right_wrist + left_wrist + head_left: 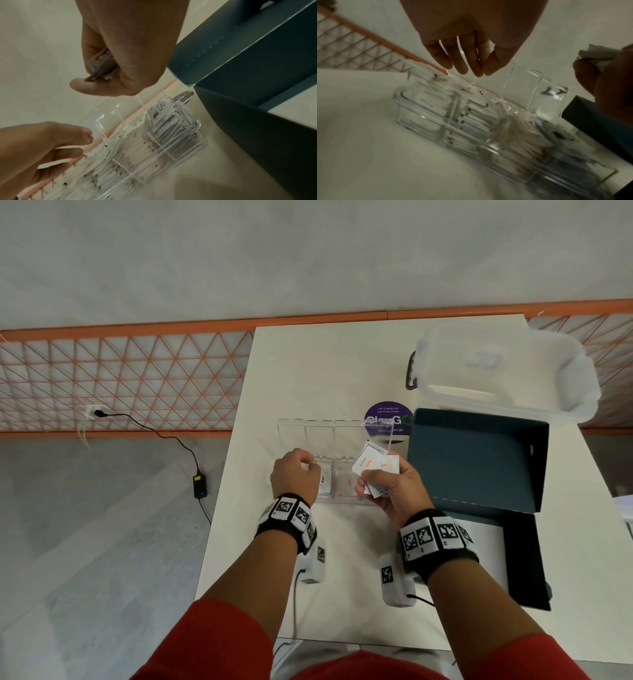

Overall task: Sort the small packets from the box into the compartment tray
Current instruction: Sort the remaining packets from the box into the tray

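A clear compartment tray [342,502] stands mid-table with its lid flaps [318,433] raised and white packets filed in its cells [471,117] [171,125]. My left hand [311,466] is over the tray's left end. Its thumb and fingertips [476,71] pinch the edge of the leftmost clear flap. My right hand [371,486] hovers over the tray's right end and grips a fanned bunch of white packets with orange print [371,462] [101,65]. To the right of the tray lies the open dark teal box [476,460]; I see no packets on the part of its inside that shows.
A clear plastic storage bin [503,368] stands at the back right. A purple round sticker [388,412] lies behind the tray. The box's dark flap with a white sheet [489,546] lies near my right wrist. The table's left edge [222,481] drops to floor with a charger [199,484].
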`<action>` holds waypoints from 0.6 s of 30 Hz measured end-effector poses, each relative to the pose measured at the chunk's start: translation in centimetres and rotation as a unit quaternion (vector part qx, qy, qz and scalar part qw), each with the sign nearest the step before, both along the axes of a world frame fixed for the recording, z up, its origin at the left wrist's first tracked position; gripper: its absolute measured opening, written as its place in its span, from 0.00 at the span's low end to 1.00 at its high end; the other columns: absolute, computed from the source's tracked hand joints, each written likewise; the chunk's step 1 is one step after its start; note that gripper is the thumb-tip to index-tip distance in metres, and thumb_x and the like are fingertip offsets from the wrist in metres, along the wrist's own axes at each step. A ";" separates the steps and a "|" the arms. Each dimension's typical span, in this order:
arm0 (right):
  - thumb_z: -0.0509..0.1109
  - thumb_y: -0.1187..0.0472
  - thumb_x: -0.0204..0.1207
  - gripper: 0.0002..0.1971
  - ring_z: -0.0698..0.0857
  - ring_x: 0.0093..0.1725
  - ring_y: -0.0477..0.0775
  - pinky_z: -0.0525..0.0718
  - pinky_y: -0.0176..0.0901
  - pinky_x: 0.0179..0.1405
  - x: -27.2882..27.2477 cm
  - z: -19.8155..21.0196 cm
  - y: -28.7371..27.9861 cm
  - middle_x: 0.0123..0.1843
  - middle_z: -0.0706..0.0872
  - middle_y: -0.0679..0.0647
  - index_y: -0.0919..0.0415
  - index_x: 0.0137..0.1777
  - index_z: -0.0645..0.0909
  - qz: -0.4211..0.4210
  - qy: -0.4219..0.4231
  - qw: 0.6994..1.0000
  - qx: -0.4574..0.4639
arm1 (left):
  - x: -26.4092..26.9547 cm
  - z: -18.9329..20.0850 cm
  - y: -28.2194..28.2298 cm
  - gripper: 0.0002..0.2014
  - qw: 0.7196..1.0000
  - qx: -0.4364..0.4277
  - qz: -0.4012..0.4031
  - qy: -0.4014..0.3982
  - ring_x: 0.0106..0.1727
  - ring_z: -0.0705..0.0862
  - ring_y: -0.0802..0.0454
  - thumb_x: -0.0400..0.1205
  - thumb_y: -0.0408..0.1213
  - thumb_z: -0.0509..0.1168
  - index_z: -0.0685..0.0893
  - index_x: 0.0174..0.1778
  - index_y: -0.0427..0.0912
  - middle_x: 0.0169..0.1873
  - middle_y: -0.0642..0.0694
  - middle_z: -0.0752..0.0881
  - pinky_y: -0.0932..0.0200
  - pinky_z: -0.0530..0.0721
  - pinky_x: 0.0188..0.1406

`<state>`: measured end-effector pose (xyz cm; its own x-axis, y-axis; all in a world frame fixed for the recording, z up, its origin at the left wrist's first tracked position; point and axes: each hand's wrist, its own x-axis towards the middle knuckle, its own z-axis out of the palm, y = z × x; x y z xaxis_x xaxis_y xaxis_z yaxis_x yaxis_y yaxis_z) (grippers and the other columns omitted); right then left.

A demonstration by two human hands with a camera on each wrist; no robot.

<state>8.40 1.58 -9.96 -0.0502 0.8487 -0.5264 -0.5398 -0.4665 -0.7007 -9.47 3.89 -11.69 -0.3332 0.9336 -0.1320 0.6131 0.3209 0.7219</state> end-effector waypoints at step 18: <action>0.69 0.83 0.72 0.21 0.89 0.33 0.56 0.89 0.46 0.31 1.0 0.0 0.2 0.44 0.91 0.59 0.58 0.57 0.83 0.005 -0.012 1.000 0.009 | -2.6 0.8 1.5 0.06 0.995 -0.064 -0.046 -0.067 0.37 0.83 0.59 0.73 0.34 0.76 0.86 0.41 0.44 0.33 0.55 0.84 0.72 0.77 0.35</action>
